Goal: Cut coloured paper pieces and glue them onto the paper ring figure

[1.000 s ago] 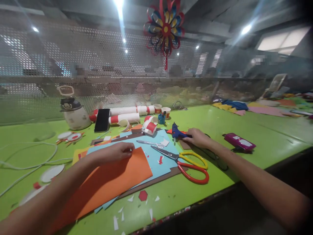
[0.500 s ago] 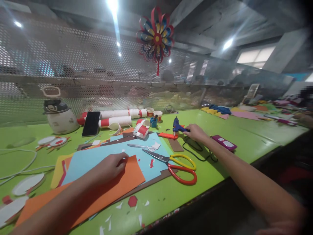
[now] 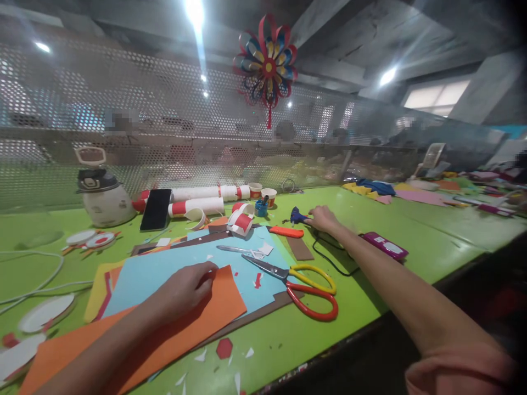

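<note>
My left hand point(image 3: 191, 285) lies at the upper edge of an orange sheet of paper point(image 3: 224, 299), its fingers bent and the thumb over the sheet. Under it are a light blue sheet point(image 3: 152, 269) and brown sheets. My right hand point(image 3: 323, 219) reaches out across the table, closed around the handle end of a blue glue gun point(image 3: 297, 215); the hand partly hides it. Between the hands, large scissors point(image 3: 284, 271) with one yellow and one red handle lie partly open on the papers. An orange cutter point(image 3: 287, 232) is beside the glue gun.
A purple box point(image 3: 385, 245) and a black cable point(image 3: 329, 259) lie by my right forearm. At the back are a bottle point(image 3: 105, 203), a phone point(image 3: 156, 210), white paper rolls point(image 3: 201, 206) and paper cups point(image 3: 269, 196). Paper scraps litter the front edge. A perforated screen point(image 3: 173, 137) stands behind.
The glue gun has tipped from upright to lower on the table, with my right hand moving slightly along. My left hand has stayed on the orange paper. The view has shifted slightly.
</note>
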### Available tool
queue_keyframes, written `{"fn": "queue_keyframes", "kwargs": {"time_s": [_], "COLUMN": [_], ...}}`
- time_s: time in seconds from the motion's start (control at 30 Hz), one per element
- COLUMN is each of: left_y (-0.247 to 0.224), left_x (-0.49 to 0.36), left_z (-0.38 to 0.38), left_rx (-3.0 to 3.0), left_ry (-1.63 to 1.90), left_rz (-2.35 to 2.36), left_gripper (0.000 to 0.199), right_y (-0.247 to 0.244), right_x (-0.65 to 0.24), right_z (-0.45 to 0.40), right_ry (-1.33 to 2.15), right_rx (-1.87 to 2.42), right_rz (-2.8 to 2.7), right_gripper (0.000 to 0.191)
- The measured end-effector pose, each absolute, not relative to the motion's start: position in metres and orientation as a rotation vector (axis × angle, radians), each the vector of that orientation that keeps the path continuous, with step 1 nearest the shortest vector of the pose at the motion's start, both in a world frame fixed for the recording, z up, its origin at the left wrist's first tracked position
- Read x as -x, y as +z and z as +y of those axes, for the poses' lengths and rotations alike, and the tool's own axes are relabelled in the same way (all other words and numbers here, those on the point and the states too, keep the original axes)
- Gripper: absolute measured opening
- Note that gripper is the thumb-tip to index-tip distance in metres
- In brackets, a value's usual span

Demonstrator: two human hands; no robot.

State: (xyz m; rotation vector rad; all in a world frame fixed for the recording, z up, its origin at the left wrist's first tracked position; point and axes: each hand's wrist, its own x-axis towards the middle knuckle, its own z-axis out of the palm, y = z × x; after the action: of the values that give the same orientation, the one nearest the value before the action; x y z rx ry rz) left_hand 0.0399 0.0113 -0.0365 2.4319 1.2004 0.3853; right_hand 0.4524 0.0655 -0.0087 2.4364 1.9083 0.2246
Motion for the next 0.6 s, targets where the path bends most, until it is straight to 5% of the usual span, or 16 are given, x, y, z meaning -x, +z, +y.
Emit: {"fn": "queue_keyframes", "kwargs": {"time_s": [0.33,0.6], "left_y": [-0.038,-0.033], "left_x": [-0.04,-0.044], "left_z": [0.019,0.016], "left_rx": [-2.435,-2.451], "left_ry": [0.477,0.472], "left_rz": [1.157,1.078], "left_gripper": [0.036,0.031], "right_y": [-0.024,0.036], "right_x": [-0.373,-0.399], "right_z": [0.052,0.008], "right_ry": [0.151,-0.037], "right_rx": [-2.101,-2.421], "right_rz": [2.201,2.074], "right_gripper": [0.032,0.026]}}
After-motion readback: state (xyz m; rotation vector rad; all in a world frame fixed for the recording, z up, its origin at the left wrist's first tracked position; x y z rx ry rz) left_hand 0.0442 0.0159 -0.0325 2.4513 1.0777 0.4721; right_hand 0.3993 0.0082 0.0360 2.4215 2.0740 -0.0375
